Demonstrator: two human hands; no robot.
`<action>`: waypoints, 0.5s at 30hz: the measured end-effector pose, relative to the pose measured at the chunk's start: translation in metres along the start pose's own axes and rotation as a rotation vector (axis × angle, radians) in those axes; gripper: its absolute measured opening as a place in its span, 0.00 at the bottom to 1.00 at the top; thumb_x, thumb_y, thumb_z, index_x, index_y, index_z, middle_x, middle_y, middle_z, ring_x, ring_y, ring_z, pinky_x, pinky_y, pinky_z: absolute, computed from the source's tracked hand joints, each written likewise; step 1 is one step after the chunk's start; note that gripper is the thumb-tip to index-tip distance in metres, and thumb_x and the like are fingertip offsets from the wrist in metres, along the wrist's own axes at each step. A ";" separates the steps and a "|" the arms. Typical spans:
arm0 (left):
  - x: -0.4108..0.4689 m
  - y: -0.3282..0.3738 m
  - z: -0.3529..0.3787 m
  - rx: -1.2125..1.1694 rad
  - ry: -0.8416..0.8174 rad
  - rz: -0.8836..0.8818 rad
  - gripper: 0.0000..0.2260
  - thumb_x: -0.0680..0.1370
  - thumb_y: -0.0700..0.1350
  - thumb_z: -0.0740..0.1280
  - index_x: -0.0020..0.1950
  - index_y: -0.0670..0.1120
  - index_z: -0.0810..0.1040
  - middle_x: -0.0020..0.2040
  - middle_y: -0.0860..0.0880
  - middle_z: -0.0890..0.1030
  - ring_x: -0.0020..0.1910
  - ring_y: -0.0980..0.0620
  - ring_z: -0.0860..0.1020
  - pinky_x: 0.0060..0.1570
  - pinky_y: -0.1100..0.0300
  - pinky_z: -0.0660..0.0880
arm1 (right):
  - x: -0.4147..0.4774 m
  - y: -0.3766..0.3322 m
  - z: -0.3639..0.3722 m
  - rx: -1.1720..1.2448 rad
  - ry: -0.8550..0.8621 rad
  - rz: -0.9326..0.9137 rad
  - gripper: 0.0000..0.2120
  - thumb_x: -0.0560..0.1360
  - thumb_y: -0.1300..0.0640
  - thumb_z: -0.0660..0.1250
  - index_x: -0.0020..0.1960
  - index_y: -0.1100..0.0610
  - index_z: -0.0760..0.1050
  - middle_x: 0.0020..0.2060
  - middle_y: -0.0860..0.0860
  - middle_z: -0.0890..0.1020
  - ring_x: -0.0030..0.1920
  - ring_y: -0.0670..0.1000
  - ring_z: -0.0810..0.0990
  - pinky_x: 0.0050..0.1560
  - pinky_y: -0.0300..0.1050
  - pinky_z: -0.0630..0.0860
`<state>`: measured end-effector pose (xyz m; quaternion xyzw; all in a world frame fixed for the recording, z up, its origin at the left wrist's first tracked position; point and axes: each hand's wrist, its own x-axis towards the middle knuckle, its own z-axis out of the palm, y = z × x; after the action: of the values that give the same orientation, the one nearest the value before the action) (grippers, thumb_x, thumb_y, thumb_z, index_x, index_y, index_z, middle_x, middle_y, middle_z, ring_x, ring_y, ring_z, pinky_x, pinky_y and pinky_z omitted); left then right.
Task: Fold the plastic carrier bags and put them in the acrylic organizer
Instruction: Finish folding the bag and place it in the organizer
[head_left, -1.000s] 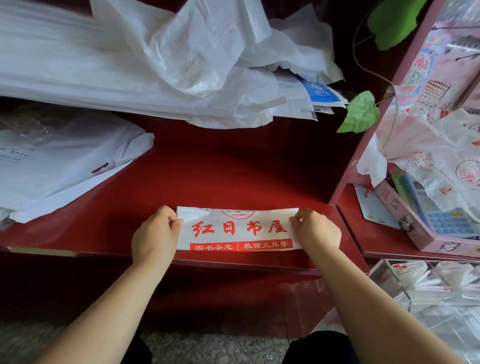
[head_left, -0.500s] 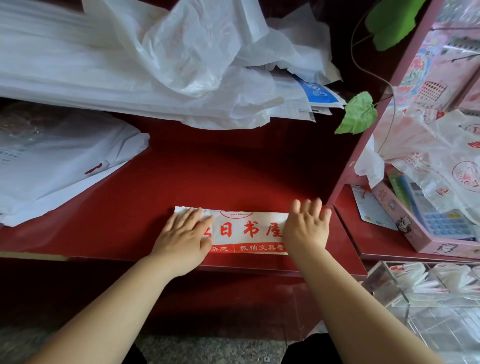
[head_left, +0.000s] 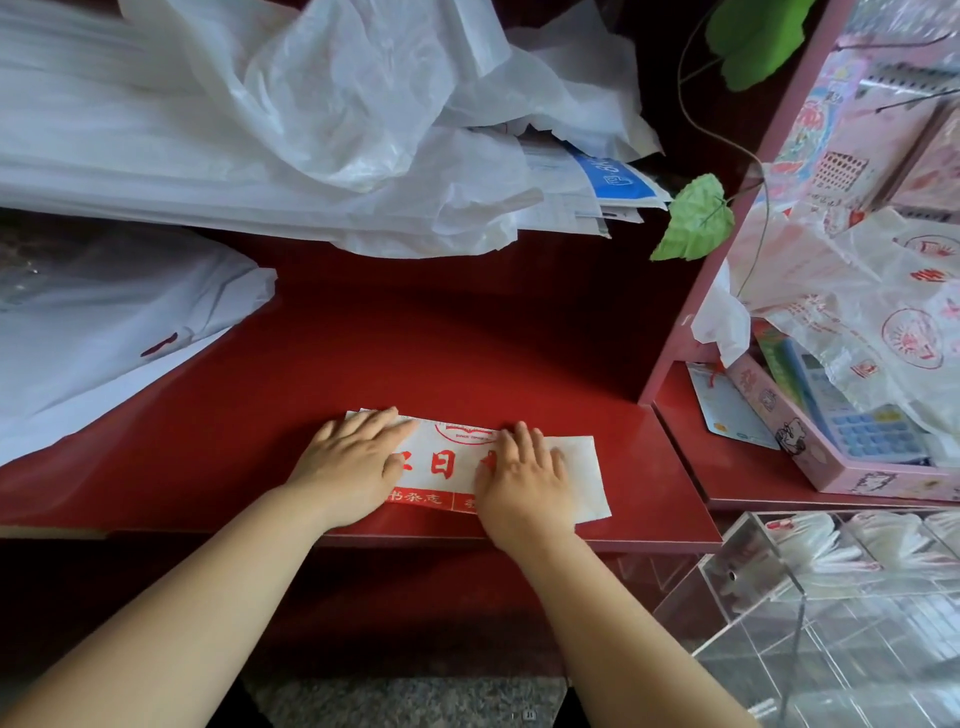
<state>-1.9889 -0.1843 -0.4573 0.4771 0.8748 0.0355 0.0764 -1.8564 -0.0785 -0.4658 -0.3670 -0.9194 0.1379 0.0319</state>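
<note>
Folded carrier bag, white with red printed characters, lying as a flat strip near the front edge of the red counter. The left hand lies palm-down on the strip's left end and the right hand on its middle-right part. The fingers of both hands are straight and close together, pressing on the bag and grasping nothing. The strip's right end is uncovered. At lower right, below the counter's level, is the clear acrylic organizer, with folded bags visible in its rear compartments. A heap of loose white bags fills the back of the counter. More printed bags and a calculator lie on the right.
</note>
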 end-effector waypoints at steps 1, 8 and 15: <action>0.003 0.000 -0.002 -0.007 0.024 -0.011 0.21 0.82 0.48 0.47 0.75 0.55 0.50 0.76 0.55 0.50 0.74 0.54 0.49 0.70 0.56 0.47 | -0.003 0.008 -0.002 0.006 0.015 0.034 0.25 0.81 0.50 0.46 0.75 0.57 0.48 0.76 0.53 0.47 0.75 0.52 0.43 0.72 0.46 0.40; 0.016 0.002 -0.012 -0.101 0.107 0.022 0.12 0.79 0.50 0.58 0.63 0.54 0.71 0.63 0.54 0.69 0.64 0.53 0.64 0.63 0.58 0.58 | -0.023 0.054 -0.017 -0.008 0.050 -0.063 0.23 0.81 0.50 0.48 0.75 0.54 0.53 0.75 0.50 0.53 0.75 0.49 0.48 0.72 0.40 0.43; 0.014 -0.001 -0.014 -0.310 0.094 0.038 0.11 0.73 0.49 0.69 0.35 0.57 0.69 0.47 0.56 0.72 0.54 0.54 0.68 0.54 0.60 0.64 | -0.012 0.064 -0.023 -0.044 0.000 -0.162 0.24 0.81 0.47 0.50 0.75 0.52 0.54 0.75 0.49 0.52 0.75 0.47 0.47 0.72 0.40 0.41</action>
<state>-1.9992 -0.1729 -0.4447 0.4740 0.8522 0.1937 0.1076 -1.8009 -0.0372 -0.4609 -0.2922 -0.9488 0.1147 0.0351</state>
